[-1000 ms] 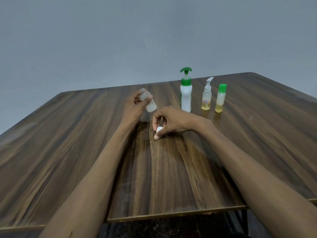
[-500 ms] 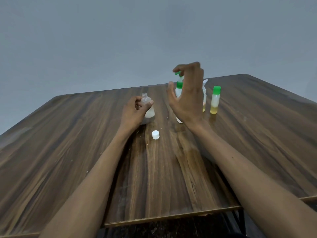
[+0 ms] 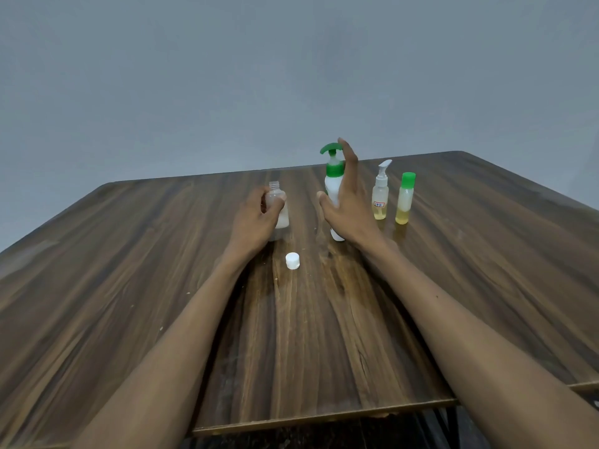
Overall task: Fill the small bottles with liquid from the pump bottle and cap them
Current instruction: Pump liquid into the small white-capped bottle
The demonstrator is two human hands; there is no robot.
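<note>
My left hand [image 3: 254, 222] grips a small clear bottle [image 3: 282, 218] with no cap on its threaded neck, held upright just above the table. Its white cap [image 3: 292, 260] lies loose on the wood in front of it. My right hand [image 3: 351, 205] is spread beside the white pump bottle [image 3: 334, 184] with the green pump head. Its fingers are straight along the bottle's right side and its thumb is on the left. The hand hides part of the bottle's body.
To the right of the pump bottle stand a small spray bottle [image 3: 380, 202] and a green-capped bottle [image 3: 404, 205], both partly filled with yellow liquid. All rest on a dark wooden table [image 3: 162, 270], whose near edge runs below my forearms.
My right hand let go of the white cap on the table, rose to the pump bottle and has now dropped lower alongside it. My left hand keeps holding the small bottle.
</note>
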